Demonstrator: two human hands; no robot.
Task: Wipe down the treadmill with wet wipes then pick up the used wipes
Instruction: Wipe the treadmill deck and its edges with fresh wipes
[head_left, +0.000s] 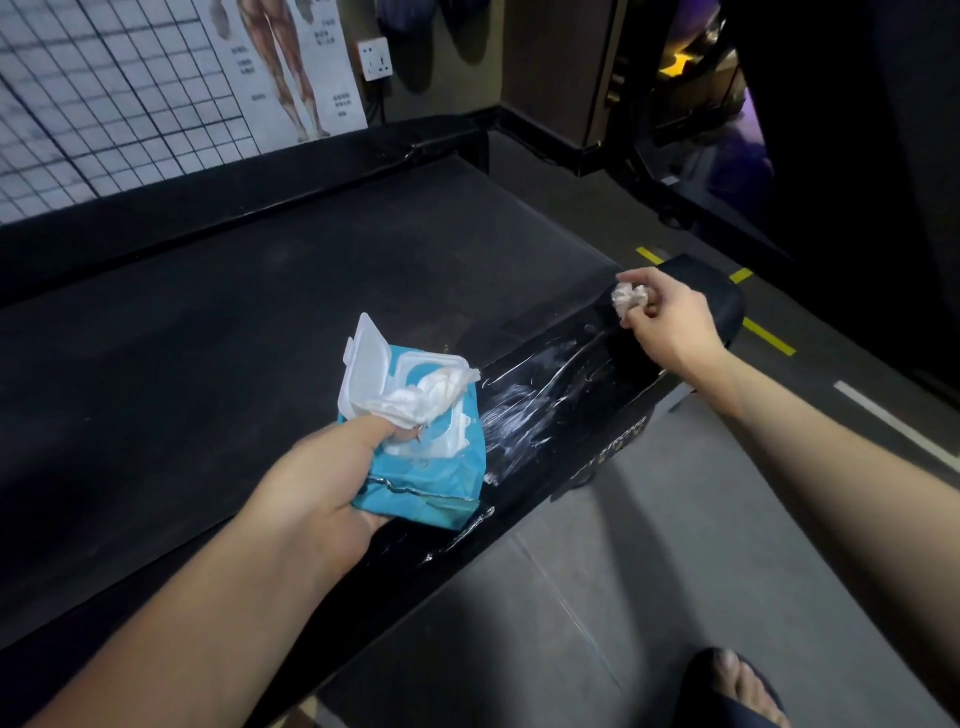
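Observation:
A black treadmill lies before me, its dark belt (270, 312) running to the left and its glossy side rail (561, 400) streaked with wet smears. My left hand (322, 478) grips a blue wet-wipe pack (441, 467) over the rail; its white lid (363, 358) stands open, and my thumb presses a white wipe (421, 400) against the pack's opening. My right hand (670, 327) pinches a small crumpled used wipe (629, 299) just above the far end of the rail.
A wall with a grid poster (104, 104), an anatomy chart (291, 67) and a socket (375, 58) runs along the treadmill's far side. Grey floor (623, 571) with yellow and white lines lies to the right. A sandalled foot (737, 686) shows at bottom right. Dark gym equipment (701, 130) stands behind.

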